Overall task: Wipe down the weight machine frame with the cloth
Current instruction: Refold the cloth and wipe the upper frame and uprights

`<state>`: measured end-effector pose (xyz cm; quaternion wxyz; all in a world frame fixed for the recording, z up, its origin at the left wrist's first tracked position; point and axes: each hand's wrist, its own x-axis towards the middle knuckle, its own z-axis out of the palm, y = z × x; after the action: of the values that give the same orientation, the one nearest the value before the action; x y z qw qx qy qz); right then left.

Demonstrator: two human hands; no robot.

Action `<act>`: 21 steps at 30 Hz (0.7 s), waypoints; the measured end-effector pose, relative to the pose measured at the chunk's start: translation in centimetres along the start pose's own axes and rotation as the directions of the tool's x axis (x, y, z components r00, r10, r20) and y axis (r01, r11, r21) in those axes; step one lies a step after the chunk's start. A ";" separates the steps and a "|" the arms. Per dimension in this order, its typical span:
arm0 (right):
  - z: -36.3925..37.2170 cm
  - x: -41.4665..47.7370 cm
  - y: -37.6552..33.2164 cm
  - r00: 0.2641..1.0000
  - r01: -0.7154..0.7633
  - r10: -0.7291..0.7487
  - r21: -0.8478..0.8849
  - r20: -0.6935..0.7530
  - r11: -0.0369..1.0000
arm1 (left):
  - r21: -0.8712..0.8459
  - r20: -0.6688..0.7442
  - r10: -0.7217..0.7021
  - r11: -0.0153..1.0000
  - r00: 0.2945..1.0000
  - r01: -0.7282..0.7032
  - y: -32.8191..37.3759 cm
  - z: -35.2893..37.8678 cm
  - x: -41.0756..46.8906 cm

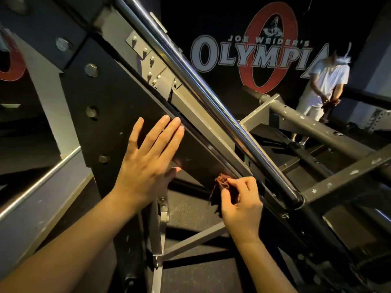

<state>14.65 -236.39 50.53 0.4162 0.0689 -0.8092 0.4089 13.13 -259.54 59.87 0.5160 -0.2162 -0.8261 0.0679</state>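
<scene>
Low on the slanting frame [190, 111], at the bottom edge of its dark panel [110, 96], the right hand [241, 206] pinches a bunched red cloth [220, 185] between thumb and curled fingers [243, 183]. The wad touches the panel just beside the grey beam. The left hand [146, 166] lies flat on the same panel, up-slope of the cloth, with its fingers [167, 132] straight and close together and the thumb spread below the panel's edge.

The frame's long axis runs from upper left to lower right, and the chrome rail [211, 98] lies parallel just beyond the beam. Most of the panel lies up-slope from the cloth, so a stroke that way would probably meet the left hand unless it lifts. Down-slope the room looks short, ending near the joint where the rail meets a cross-tube. Bolt heads [91, 70] along the panel's left side could snag the cloth.
</scene>
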 end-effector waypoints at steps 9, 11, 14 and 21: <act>4.1 1.9 -6.0 0.951 0.310 -0.310 -0.028 0.000 0.950 | 0.039 -0.015 -0.023 0.999 1.000 0.024 -1.6 -0.6 0.7; 3.7 1.4 -4.9 0.923 0.382 -0.377 -0.068 0.075 0.922 | 0.038 -0.015 -0.012 0.999 1.000 0.013 -1.8 -0.5 0.8; 3.1 3.0 -5.7 0.947 0.321 -0.321 -0.027 0.006 0.947 | 0.039 -0.032 -0.003 0.999 0.999 0.004 -2.0 -0.6 0.8; 4.8 1.6 -6.1 0.942 0.333 -0.332 -0.013 0.055 0.943 | 0.046 -0.034 0.004 0.999 0.999 -0.003 -2.2 -0.4 0.9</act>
<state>13.47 -243.51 53.85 0.4587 0.2104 -0.8010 0.3220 12.51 -261.17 61.50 0.5349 -0.2069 -0.8149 0.0840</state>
